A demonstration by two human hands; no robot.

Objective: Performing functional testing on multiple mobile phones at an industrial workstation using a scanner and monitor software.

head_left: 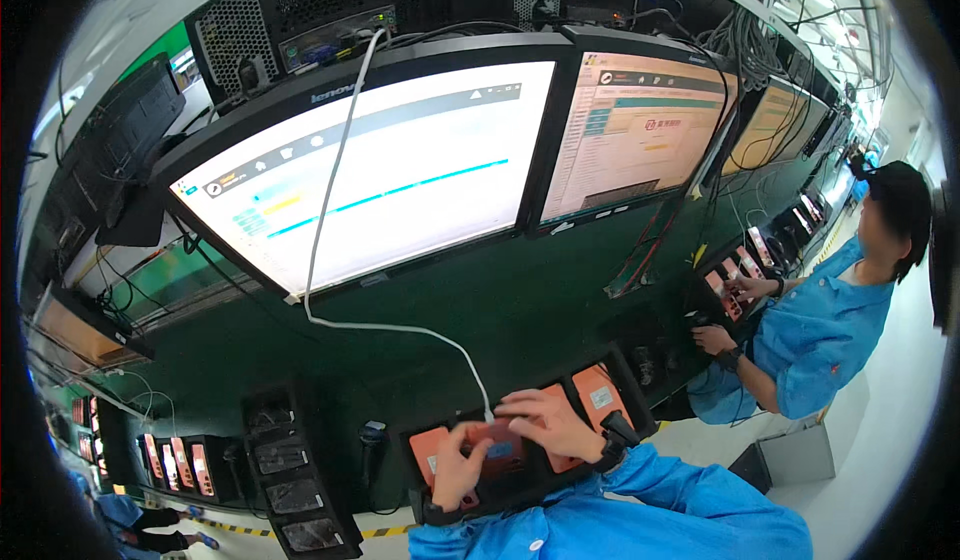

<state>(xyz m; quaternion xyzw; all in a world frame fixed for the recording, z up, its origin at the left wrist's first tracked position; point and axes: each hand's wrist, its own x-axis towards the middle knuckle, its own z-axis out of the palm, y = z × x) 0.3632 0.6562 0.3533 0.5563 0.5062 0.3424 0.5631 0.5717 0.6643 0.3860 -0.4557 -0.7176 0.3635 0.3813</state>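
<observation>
Well left of the tray [632,385], a group of three labelled handsets [182,465] stands in a row. Nearer, also left of the tray, a black holder [297,480] carries four dark, shiny pieces, one below another. Between that holder and the tray lies a dark scanner [372,452]. Beyond the tray, a big lit monitor [400,175] leans; a white cable [400,327] hangs across its screen and drops to the tray.

Over the tray's middle is the phone [502,450], reddish with a bluish patch. The left hand [460,463] holds its left side, thumb and fingers curled in. The cable's end meets its far edge; fingers crowd there, so I cannot tell whether it is plugged in. The right hand [553,427] reaches across its right side, fingers bent and close together, touching that far edge.

An orange phone [600,397] lies in the tray's right end. Further right of the tray, a co-worker [825,325] in blue handles similar pieces.
</observation>
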